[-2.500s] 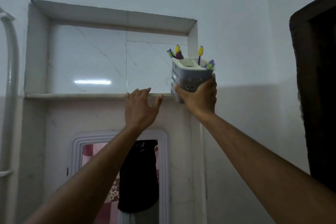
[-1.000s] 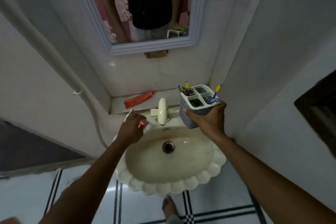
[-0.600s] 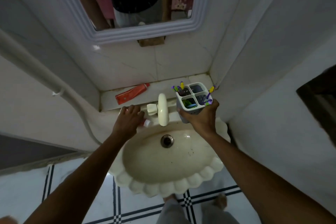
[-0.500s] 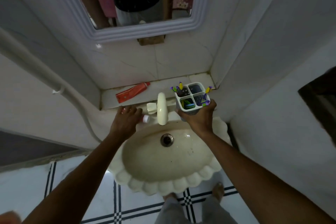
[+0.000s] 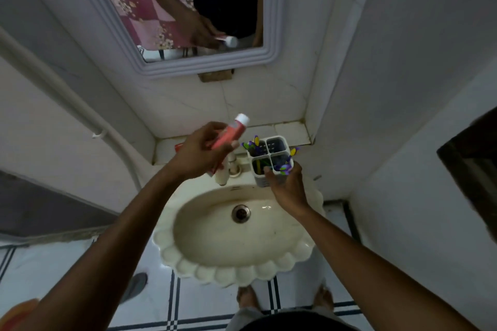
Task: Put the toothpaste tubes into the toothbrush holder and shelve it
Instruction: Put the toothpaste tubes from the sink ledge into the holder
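Observation:
My left hand [image 5: 199, 154] grips a red toothpaste tube [image 5: 231, 134] with a white cap, held tilted, cap up, just left of the holder. My right hand [image 5: 286, 187] holds the white four-compartment toothbrush holder [image 5: 271, 158] by its near side, above the sink's back rim. Several toothbrushes with purple and yellow handles stand in its compartments. A second red toothpaste tube [image 5: 179, 147] lies on the ledge behind the sink, mostly hidden by my left hand.
A cream scalloped sink [image 5: 209, 226] with a drain and a tap [image 5: 224, 172] lies below my hands. A framed mirror [image 5: 209, 64] hangs on the tiled wall above the ledge [image 5: 290, 130]. A white pipe [image 5: 67, 97] runs down the left wall. A wall stands close on the right.
My left hand has lifted a red toothpaste tube from the sink's rim up beside the holder. My right hand keeps the holder near the tap. Earlier the holder was up at the high shelf.

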A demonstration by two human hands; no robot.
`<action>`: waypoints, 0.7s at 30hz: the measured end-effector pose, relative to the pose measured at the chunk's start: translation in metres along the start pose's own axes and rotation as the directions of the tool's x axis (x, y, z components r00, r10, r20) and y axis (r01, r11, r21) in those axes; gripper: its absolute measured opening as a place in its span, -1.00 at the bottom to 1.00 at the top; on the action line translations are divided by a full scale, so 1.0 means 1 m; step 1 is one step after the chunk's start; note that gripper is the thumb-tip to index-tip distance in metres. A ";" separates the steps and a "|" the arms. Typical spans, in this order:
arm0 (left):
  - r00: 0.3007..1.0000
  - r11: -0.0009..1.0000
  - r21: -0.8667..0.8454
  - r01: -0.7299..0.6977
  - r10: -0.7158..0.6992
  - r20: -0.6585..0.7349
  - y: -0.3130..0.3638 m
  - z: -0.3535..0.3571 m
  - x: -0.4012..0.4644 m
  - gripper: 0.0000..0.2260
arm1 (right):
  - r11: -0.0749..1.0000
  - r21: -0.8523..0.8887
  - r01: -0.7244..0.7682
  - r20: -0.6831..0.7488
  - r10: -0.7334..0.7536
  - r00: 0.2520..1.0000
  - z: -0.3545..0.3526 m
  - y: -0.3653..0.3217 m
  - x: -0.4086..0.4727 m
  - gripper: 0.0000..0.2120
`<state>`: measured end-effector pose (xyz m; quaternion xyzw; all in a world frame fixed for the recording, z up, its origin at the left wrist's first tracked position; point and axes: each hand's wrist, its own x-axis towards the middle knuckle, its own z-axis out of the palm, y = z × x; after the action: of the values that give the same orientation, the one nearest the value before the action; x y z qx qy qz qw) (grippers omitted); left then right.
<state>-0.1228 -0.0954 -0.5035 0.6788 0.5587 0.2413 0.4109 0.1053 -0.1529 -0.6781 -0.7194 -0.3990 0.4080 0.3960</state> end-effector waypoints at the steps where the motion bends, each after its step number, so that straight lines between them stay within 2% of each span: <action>1: 0.999 0.997 0.066 -0.025 0.022 0.049 0.010 0.008 0.006 -0.56 | 1.000 -0.006 -0.001 0.018 0.001 1.000 -0.003 0.003 0.002 -0.08; 4: 0.996 0.953 0.299 -0.052 0.027 0.089 0.029 0.035 0.027 -0.67 | 1.000 -0.030 0.006 0.057 -0.004 0.998 -0.009 0.003 0.004 -0.04; 6: 0.995 0.867 0.488 -0.100 0.073 0.073 0.037 0.051 0.038 -0.73 | 0.999 -0.037 0.010 0.076 -0.007 0.997 -0.013 0.001 0.004 -0.03; 8: 0.993 0.827 0.549 -0.122 0.098 0.073 0.045 0.062 0.045 -0.76 | 0.999 -0.043 0.012 0.073 -0.009 0.997 -0.014 0.000 0.005 0.02; 11: 0.992 0.846 0.520 -0.119 0.122 0.030 0.053 0.072 0.052 -0.73 | 0.997 -0.071 0.006 0.084 0.000 0.996 -0.015 0.004 0.008 0.14; 14: 0.974 0.880 0.454 -0.140 0.205 -0.099 0.051 0.072 0.054 -0.68 | 0.997 -0.080 0.000 0.098 0.008 0.995 -0.017 0.004 0.009 0.18; 17: 0.942 0.945 0.295 -0.141 0.220 -0.254 0.042 0.062 0.049 -0.79 | 0.998 -0.060 0.013 0.060 -0.009 0.998 -0.020 0.008 0.013 0.01; 21: 0.925 0.993 0.100 -0.059 0.092 -0.369 0.009 0.038 0.042 -0.87 | 0.999 -0.036 0.008 0.063 -0.005 0.998 -0.023 0.012 0.015 -0.15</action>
<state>-0.0769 -0.0666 -0.5220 0.6588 0.6099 0.3571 0.2580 0.1344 -0.1494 -0.6850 -0.7120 -0.4210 0.4217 0.3715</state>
